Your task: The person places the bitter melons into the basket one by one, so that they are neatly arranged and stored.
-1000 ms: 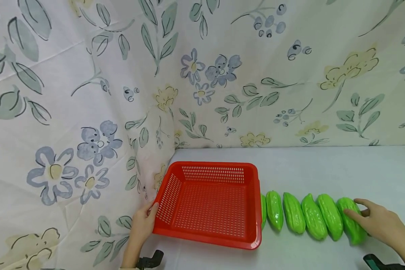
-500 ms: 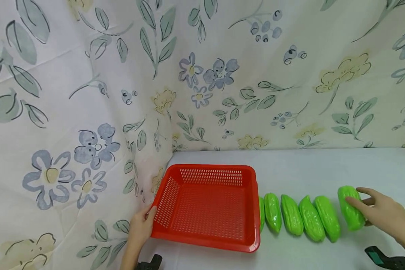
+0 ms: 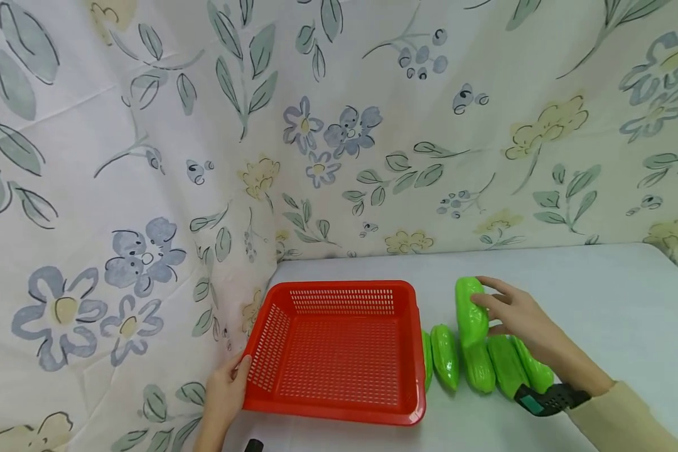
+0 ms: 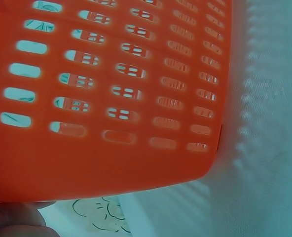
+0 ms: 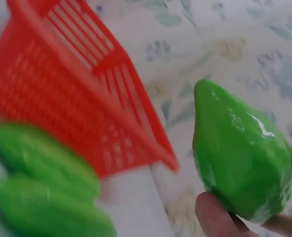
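A glossy green bitter melon [image 3: 471, 307] is pinched between the thumb and fingers of my right hand [image 3: 514, 317], raised above the row in the head view. Its tapered end points away from the fingers in the right wrist view, where the bitter melon [image 5: 239, 153] hangs apart from the basket. My left hand [image 3: 226, 389] grips the left rim of a red plastic basket [image 3: 333, 415], thumb over the edge. Slotted basket wall [image 4: 87, 168] fills much of the left wrist view, with fingertips low at the left corner. Nothing lies inside the basket.
Several more bitter melons [image 3: 445, 356] lie side by side on the white table [image 3: 616, 301], right of the basket; the leftmost is partly hidden by its rim. Flowered cloth [image 3: 373, 188] hangs behind the table and along its left side.
My right hand has lifted the bitter melon from the right end of the row and carried it left over the others toward the basket. The left hand keeps its grip on the rim.
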A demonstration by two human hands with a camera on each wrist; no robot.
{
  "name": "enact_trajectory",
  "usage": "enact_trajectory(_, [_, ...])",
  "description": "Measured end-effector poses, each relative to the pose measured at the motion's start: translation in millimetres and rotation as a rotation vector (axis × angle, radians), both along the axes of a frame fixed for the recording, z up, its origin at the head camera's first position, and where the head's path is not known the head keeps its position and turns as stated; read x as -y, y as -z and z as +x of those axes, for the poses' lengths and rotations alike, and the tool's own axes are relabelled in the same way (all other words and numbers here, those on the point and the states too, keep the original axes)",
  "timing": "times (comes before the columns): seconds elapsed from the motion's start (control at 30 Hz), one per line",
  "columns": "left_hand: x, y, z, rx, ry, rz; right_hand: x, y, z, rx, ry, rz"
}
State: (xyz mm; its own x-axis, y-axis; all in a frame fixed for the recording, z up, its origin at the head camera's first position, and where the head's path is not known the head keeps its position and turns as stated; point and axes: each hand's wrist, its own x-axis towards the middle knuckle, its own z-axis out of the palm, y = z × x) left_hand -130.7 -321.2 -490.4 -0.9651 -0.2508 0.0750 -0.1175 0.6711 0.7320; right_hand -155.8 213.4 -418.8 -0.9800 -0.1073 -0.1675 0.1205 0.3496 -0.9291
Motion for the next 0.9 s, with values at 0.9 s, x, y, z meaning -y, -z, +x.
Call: enact_trajectory(0.9, [2.1,3.2,-1.2,-0.021,-0.001,0.035,269,13.7,-76.4,0.153,-0.304,-0.16])
